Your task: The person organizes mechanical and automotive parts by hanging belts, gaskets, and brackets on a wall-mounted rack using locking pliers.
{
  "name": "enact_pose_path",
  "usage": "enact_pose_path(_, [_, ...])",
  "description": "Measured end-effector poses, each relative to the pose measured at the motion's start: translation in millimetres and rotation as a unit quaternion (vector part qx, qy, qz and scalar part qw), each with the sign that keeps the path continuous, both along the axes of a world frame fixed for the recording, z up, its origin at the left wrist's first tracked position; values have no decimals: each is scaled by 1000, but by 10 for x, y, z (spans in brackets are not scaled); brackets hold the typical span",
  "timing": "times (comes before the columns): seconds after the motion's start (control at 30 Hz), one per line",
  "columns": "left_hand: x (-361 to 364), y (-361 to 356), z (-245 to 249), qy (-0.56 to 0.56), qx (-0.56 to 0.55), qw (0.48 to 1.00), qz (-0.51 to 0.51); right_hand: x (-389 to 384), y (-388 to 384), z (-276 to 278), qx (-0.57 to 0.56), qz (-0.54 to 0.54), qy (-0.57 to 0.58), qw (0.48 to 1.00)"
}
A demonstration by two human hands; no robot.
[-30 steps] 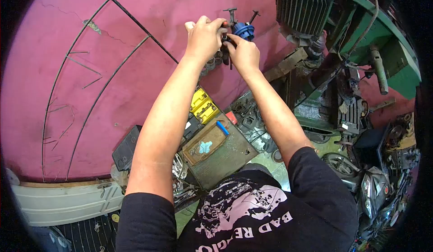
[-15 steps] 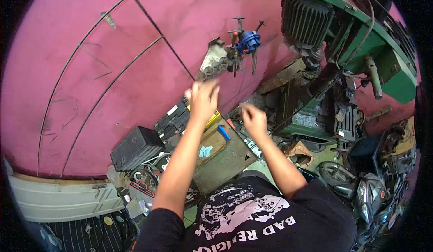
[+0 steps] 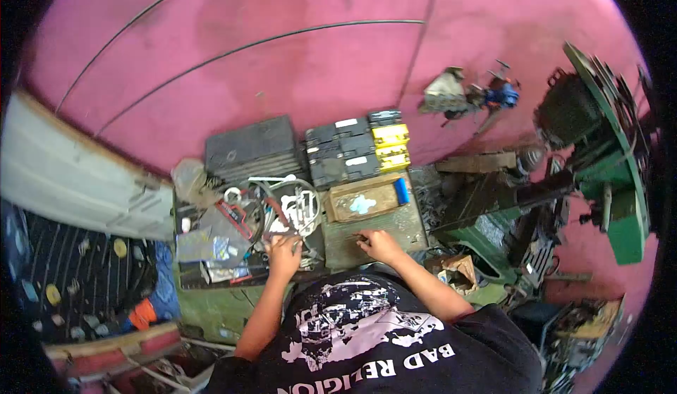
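My left hand (image 3: 284, 254) is low over the near edge of the cluttered part of the workbench. Its fingers are slightly apart and touch or hover over small metal tools, with nothing visible held. My right hand (image 3: 381, 246) is just above the green board (image 3: 342, 249) on the bench, fingers curled together; whatever they may hold is too small to make out. Beyond it lies a shallow wooden tray (image 3: 344, 214) with a light blue piece (image 3: 362, 204) inside and a blue block (image 3: 401, 191) at its right end. A red-handled hacksaw (image 3: 234, 219) lies left of my left hand.
Black cases (image 3: 252, 147) and dark organizer boxes (image 3: 338, 147) stand along the pink wall, beside yellow boxes (image 3: 391, 147). A large green machine (image 3: 623, 218) stands at the right. A blue tool (image 3: 503, 96) hangs on the wall. Plastic packets (image 3: 220, 247) lie at the bench's left.
The view has swung left and down toward the bench. My left hand has dropped from up near the wall to the tools. My right hand has come down over the green board.
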State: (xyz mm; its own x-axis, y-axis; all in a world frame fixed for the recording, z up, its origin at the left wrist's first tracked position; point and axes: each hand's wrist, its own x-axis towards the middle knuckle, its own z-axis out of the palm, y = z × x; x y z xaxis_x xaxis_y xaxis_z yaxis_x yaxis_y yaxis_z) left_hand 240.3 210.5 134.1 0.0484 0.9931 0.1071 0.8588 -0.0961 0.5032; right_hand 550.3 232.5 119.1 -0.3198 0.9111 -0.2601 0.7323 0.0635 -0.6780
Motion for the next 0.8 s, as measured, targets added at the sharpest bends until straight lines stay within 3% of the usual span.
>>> enact_pose_path(0.1, [-520,-268,-36,26,-22,998,49,-482,-35,-233,37,70,-9,997])
enact_pose_path(0.23, [-1170,-540,-125,-4,-20,996,83,-1168,-123,-191,-17,156,-19,987])
enact_pose_path(0.37, [-1646,-800,-179,39,-71,991,109,-1710,-189,-106,-9,201,-38,979])
enact_pose_path(0.43, [-1833,-901,-228,52,-86,989,113,-1903,-208,-105,-14,172,-152,973])
enact_pose_path(0.5, [-2003,-968,-333,59,-60,991,106,-2029,-246,-258,-34,151,-132,979])
enact_pose_path(0.57, [-2138,-1019,-321,55,-86,989,110,-2148,-291,-421,52,122,-192,972])
enact_pose_path(0.6, [-2210,-1037,-331,49,-98,985,130,-2222,-304,-343,40,99,-218,970])
enact_pose_path(0.67, [-2329,-1039,-355,43,-111,982,145,-2272,-325,-450,77,90,-202,972])
enact_pose_path(0.73, [-2402,-988,-357,83,-24,981,172,-2361,-328,-374,135,71,-151,977])
enact_pose_path(0.8, [-2459,-887,-305,101,-6,984,145,-2465,-282,-191,124,57,-106,985])
